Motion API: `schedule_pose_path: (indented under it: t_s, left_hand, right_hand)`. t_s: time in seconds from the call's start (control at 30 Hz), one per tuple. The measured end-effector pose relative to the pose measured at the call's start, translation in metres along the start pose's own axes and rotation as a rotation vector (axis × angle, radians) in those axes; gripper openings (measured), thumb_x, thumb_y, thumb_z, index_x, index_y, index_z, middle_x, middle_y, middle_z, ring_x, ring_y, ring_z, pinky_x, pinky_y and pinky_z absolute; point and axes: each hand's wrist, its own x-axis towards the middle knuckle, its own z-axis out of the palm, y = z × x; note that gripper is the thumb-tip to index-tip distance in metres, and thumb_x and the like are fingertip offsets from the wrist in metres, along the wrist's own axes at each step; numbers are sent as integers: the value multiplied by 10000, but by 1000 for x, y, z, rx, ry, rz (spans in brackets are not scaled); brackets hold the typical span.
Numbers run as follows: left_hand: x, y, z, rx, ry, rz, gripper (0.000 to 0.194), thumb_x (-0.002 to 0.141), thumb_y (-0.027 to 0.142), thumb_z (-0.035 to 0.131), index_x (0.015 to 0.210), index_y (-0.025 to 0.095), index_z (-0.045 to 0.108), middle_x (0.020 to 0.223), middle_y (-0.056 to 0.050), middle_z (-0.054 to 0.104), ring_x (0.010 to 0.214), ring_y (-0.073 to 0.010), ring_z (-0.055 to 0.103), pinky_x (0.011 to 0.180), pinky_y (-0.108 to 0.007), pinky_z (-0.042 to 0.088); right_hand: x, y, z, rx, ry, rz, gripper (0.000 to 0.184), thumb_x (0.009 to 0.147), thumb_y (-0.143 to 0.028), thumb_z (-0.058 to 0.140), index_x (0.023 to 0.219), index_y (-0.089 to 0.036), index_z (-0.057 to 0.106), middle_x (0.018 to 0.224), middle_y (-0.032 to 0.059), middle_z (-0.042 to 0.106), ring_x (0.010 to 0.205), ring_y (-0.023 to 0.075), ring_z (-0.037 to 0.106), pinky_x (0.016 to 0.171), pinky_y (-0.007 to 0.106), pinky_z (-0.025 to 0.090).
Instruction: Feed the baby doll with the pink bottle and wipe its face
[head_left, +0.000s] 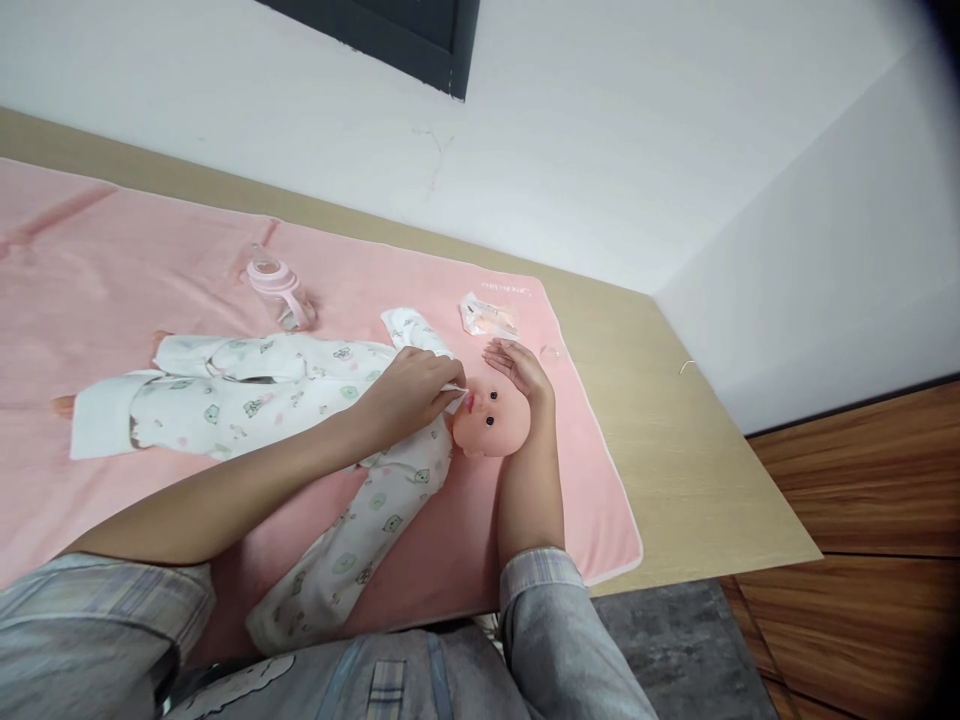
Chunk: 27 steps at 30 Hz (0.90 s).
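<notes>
A baby doll [491, 420] in white printed pajamas [300, 385] lies on its back, its head toward the right. My left hand [412, 395] is closed over its chest and pinches a small white wipe [454, 396] at the doll's mouth. Whether it is tissue or cloth I cannot tell. My right hand [521, 365] lies along the top of the doll's head with its fingers stretched out, and the forearm passes beside the head. Nothing shows in this hand.
The doll lies on a pink blanket [592, 500] spread over a wooden table [690, 480]. Beyond the doll stands a pink-topped baby bottle [281, 292], tilted in view. A clear plastic packet [487, 316] lies beyond my right hand. A white wall [570, 150] borders the far side.
</notes>
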Motion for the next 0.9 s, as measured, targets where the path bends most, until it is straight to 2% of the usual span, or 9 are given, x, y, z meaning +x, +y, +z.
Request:
schedule_pose_path:
  t_s: [0.23,0.5,0.67,0.8,0.9]
  left_hand:
    - [0,-3,5,4,83,63,94,885,111,549,853,173,612,844,-20,682,819,-220,623,799,-352,379]
    - [1,-4,8,59,110,82,187,921,105,485,881,184,649,891,-27,701,836,-216,627,820,-364,373]
    - [1,-4,6,-1,137,89,185,919,91,486,905,175,651,907,-9,719,825,-195,649,819,-342,390]
    - [0,1,-1,-99,107,85,116,895,115,569,890,177,667,880,6,719,831,-182,661,802,-307,415]
    - [-1,6,-4,-155,76,94,139,884,101,582,882,187,690,886,12,711,832,-169,661,782,-296,421]
  right_hand:
    - [4,3,-3,0,-12,-13,176,819,-314,711,940,-202,649,995,53,727,1027,183,688,1091,402,499]
    - [3,2,-1,20,-21,-19,144,824,-295,705,912,-193,656,983,49,726,980,173,695,1095,399,494]
    - [2,0,0,1,-9,-5,163,823,-307,708,922,-192,650,964,50,728,964,167,698,1079,386,505]
    - [-1,-2,2,-2,3,-3,160,825,-297,707,925,-186,651,964,55,730,958,172,702,1070,389,510]
    - [-2,-3,3,-6,9,-4,143,832,-290,700,918,-187,648,962,54,730,958,172,704,1071,391,510]
